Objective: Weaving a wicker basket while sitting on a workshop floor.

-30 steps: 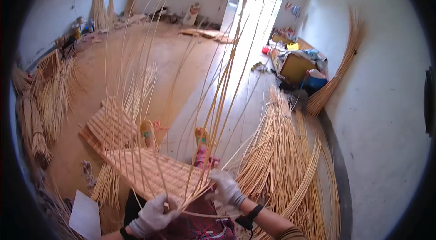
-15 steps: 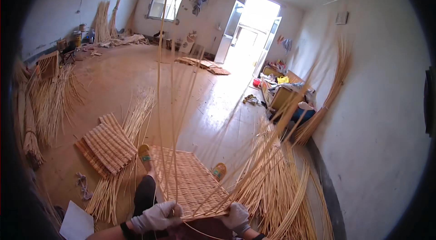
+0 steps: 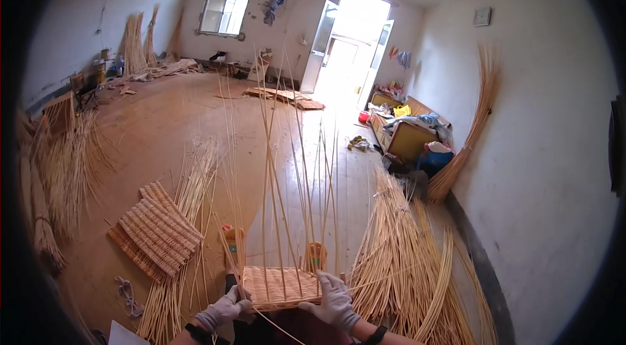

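Between my two gloved hands is a woven wicker panel, tilted so that it looks short, with long thin rods rising from it. My left hand grips the panel's near left corner. At the near right corner, my right hand holds the panel's edge, thumb on the near side and fingers over the end. One loose pale strand curves down below the panel's near edge. My sandalled feet show just beyond the panel, partly hidden by it and the rods.
Finished woven panels lie on the floor at left, over loose rods. A big heap of wicker rods spreads at right. A rod bundle leans on the right wall, near a cluttered sofa. More panels lie near the open door.
The panel has swung from lying stretched out ahead to a foreshortened tilt, and its rods now stand more upright. My right hand has shifted its hold, its fingers now over the right end.
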The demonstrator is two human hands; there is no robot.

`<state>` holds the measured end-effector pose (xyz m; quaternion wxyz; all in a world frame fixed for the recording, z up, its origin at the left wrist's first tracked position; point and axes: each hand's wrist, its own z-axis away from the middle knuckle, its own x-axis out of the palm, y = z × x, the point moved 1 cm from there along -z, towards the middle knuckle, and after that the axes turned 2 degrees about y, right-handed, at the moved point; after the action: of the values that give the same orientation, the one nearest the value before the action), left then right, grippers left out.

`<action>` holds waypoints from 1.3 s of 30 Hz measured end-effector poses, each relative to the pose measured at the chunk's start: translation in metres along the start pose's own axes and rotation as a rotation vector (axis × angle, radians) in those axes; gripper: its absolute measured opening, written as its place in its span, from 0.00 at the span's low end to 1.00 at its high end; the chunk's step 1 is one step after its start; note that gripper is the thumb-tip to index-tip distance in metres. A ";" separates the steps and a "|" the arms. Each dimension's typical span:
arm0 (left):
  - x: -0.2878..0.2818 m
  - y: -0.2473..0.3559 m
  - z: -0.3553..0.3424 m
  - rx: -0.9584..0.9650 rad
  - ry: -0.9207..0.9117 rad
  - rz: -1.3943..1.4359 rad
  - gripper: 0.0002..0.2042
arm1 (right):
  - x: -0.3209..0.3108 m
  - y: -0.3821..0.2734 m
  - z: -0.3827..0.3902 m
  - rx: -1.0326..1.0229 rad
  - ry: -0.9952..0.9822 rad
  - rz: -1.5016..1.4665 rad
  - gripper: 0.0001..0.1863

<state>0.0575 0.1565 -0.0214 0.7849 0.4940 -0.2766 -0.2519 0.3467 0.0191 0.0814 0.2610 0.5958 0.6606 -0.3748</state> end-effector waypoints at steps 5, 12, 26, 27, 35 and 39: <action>0.011 0.016 0.001 -0.087 -0.081 0.093 0.14 | 0.027 -0.089 -0.080 -0.077 -0.498 -0.554 0.42; 0.022 0.020 -0.018 0.001 0.025 -0.029 0.15 | 0.165 -0.104 -0.203 0.057 -0.373 -0.404 0.22; 0.014 0.011 0.011 -0.007 0.076 0.222 0.12 | 0.034 0.009 0.042 0.962 -0.002 -1.021 0.08; 0.016 0.011 0.009 0.000 0.079 0.222 0.12 | 0.034 0.006 0.036 0.888 0.020 -0.992 0.08; 0.019 0.011 0.008 -0.016 0.081 0.208 0.13 | -0.002 -0.051 0.022 0.128 -0.139 -0.164 0.10; 0.016 0.007 0.007 0.002 0.067 0.229 0.14 | -0.002 -0.063 0.027 0.007 -0.129 -0.097 0.07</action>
<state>0.0650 0.1438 -0.0092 0.8168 0.4681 -0.3049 -0.1439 0.2826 -0.0047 0.0787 0.2825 0.5384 0.6694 -0.4268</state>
